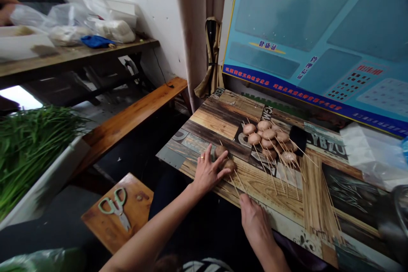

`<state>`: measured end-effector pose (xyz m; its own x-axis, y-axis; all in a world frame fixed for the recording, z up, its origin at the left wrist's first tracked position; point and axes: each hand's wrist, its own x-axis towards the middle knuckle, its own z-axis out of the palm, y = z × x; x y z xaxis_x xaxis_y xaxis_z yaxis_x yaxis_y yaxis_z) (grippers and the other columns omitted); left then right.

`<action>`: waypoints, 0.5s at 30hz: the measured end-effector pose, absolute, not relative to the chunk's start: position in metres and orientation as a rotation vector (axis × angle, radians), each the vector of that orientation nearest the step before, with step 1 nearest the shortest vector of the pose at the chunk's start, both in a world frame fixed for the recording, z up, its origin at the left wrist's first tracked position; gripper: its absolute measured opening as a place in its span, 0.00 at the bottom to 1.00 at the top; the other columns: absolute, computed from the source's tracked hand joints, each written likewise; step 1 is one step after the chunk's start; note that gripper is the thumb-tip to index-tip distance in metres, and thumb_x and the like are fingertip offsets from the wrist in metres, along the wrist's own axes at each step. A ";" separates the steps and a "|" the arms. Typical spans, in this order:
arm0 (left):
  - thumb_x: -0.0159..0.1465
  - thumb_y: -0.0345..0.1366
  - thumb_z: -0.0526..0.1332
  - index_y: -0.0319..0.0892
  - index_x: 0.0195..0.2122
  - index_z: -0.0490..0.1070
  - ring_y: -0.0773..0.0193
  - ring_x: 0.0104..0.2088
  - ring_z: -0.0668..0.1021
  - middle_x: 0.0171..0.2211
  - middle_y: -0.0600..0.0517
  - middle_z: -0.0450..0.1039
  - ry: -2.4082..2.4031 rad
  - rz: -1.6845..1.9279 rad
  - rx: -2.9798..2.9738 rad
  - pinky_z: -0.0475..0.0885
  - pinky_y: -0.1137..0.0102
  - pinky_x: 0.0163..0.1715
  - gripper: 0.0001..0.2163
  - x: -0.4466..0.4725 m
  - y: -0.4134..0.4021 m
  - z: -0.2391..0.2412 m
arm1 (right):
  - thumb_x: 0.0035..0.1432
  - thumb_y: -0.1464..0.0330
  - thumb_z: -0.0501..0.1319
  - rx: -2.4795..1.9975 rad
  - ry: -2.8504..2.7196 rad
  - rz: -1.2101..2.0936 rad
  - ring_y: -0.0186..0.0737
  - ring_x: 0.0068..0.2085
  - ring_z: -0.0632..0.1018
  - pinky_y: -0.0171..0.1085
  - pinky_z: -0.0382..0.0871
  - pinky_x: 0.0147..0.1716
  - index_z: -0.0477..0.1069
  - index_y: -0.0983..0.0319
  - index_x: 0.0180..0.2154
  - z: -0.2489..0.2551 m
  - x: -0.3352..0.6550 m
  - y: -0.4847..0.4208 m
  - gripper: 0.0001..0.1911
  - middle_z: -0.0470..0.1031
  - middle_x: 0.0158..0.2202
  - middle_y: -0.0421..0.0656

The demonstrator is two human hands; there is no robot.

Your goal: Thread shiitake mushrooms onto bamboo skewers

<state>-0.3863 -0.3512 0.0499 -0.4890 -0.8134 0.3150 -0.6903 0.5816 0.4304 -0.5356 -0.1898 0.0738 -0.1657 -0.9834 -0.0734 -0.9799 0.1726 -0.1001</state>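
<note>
Left hand point(208, 173) splayed on skewered mushrooms point(225, 159), right hand point(253, 216) pinching skewer ends point(237, 182)

My left hand point(208, 173) rests on smooth, matt brown mushrooms point(225, 158) threaded on thin pale wooden skewers point(237, 182). They lie on the table point(219, 123), which looks like printed wood-plank laminate with a slight sheen; right of the mushrooms lies crinkled clear plastic point(371, 153).

Single head cam, looking forward and down onto the counter point(223, 123) from close, above both hands.
</note>
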 end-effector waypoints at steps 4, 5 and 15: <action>0.65 0.60 0.52 0.55 0.66 0.63 0.38 0.58 0.65 0.65 0.37 0.58 -2.431 -0.337 1.222 0.65 0.44 0.52 0.30 -0.389 -0.355 0.049 | 0.63 0.82 0.49 -2.032 2.278 -0.129 0.35 0.25 0.79 0.33 0.55 0.24 0.69 0.60 0.33 0.067 -0.542 -0.182 0.15 0.78 0.25 0.39; 0.65 0.60 0.52 0.54 0.66 0.62 0.38 0.58 0.65 0.64 0.37 0.59 -2.439 -0.335 1.225 0.65 0.43 0.53 0.31 -0.390 -0.356 0.049 | 0.63 0.82 0.48 -2.055 2.266 -0.178 0.35 0.26 0.79 0.32 0.56 0.25 0.69 0.61 0.33 0.066 -0.543 -0.182 0.16 0.78 0.25 0.39; 0.66 0.60 0.51 0.49 0.66 0.63 0.40 0.56 0.67 0.63 0.34 0.60 -2.477 -0.310 1.208 0.65 0.45 0.53 0.32 -0.391 -0.357 0.051 | 0.63 0.83 0.47 -1.994 2.327 -0.200 0.36 0.28 0.80 0.32 0.59 0.26 0.73 0.62 0.36 0.070 -0.530 -0.200 0.18 0.80 0.29 0.44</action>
